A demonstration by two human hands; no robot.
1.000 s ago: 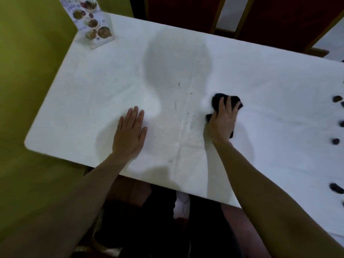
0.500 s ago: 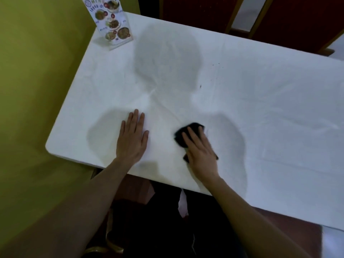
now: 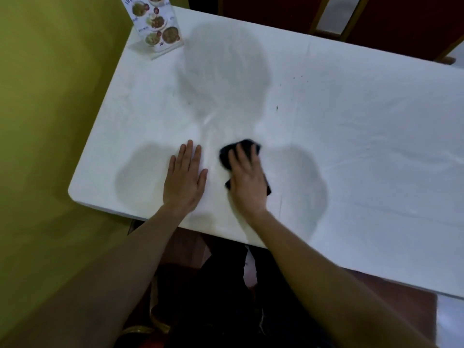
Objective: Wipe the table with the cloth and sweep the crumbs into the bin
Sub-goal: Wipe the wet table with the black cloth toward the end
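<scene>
Cloth, dark and bunched, lies on the white table near the front edge, pinned under the right hand, whose fingers lie fairly straight and slightly apart on top of it, pressing down rather than gripping. The left hand rests flat on the tabletop just beside it, fingers straight and close together, holding nothing, apparently as a brace. The step in hand looks like wiping, and doing it well means keeping the palm's weight even over the cloth so that no corner trails, and working in overlapping strokes towards one edge. A few dark specks sit farther back, right of the head's shadow, and more faint ones beyond (they look like crumbs, though they are too small to be sure); the strokes should reach out and gather these instead of scattering them. A menu stand occupies the far left corner and will need wiping around. No bin is in view, so where the crumbs must finally go cannot be told.
</scene>
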